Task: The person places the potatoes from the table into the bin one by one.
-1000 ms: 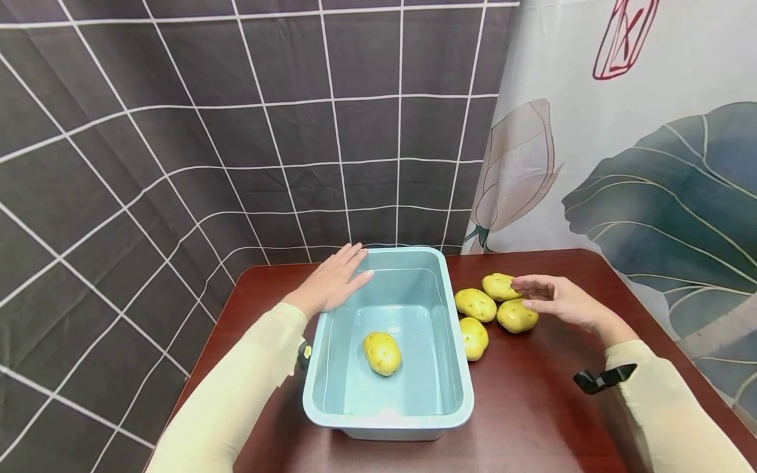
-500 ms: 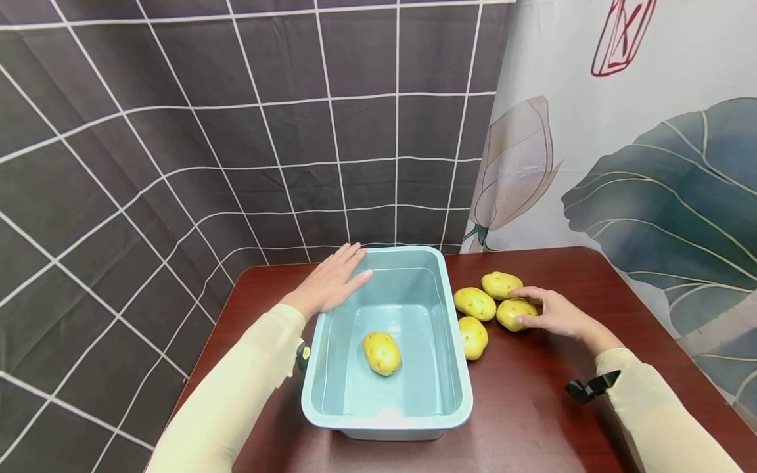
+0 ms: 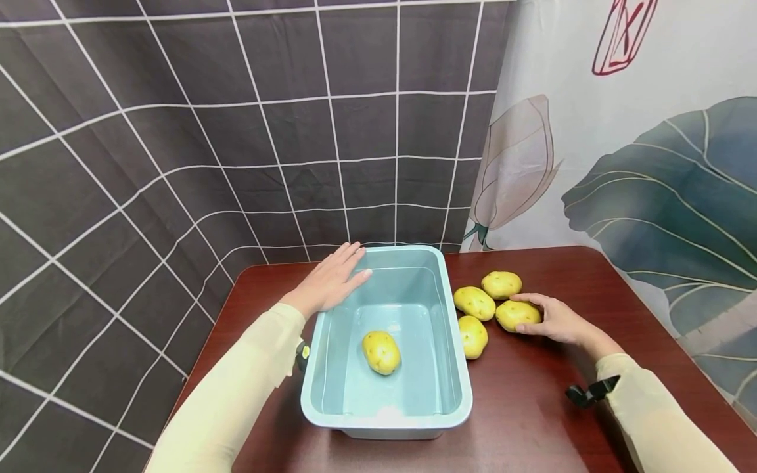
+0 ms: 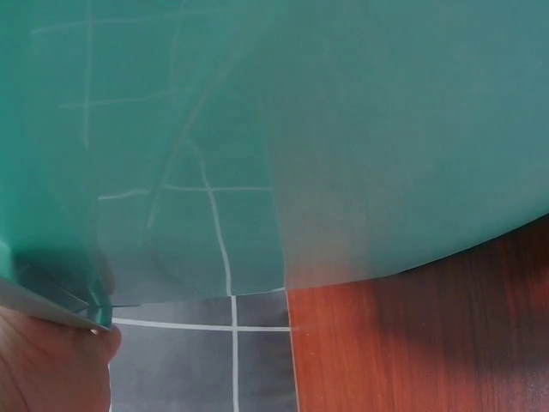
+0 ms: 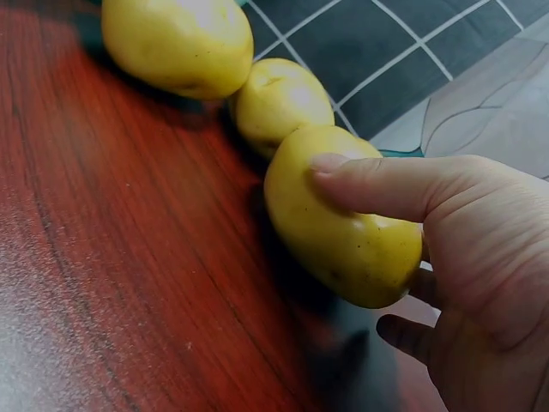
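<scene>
A light-blue plastic bin stands on the table with one yellow potato on its floor. My left hand rests on the bin's left rim near the far corner, fingers straight. In the left wrist view, the bin's side fills most of the picture. Right of the bin, my right hand holds the nearest-right potato of a small group, thumb on the near side and fingers around the far side. In the right wrist view, the thumb presses on that potato; the other fingers are partly hidden behind it.
Close to the held potato lie three more: one behind, one to its left and one beside the bin's right wall. The reddish-brown table meets a dark grid-patterned curtain and a white flowered curtain.
My right hand has come down onto the right-hand potato, and its thumb and fingers now hold it. The left hand stays on the bin's rim.
</scene>
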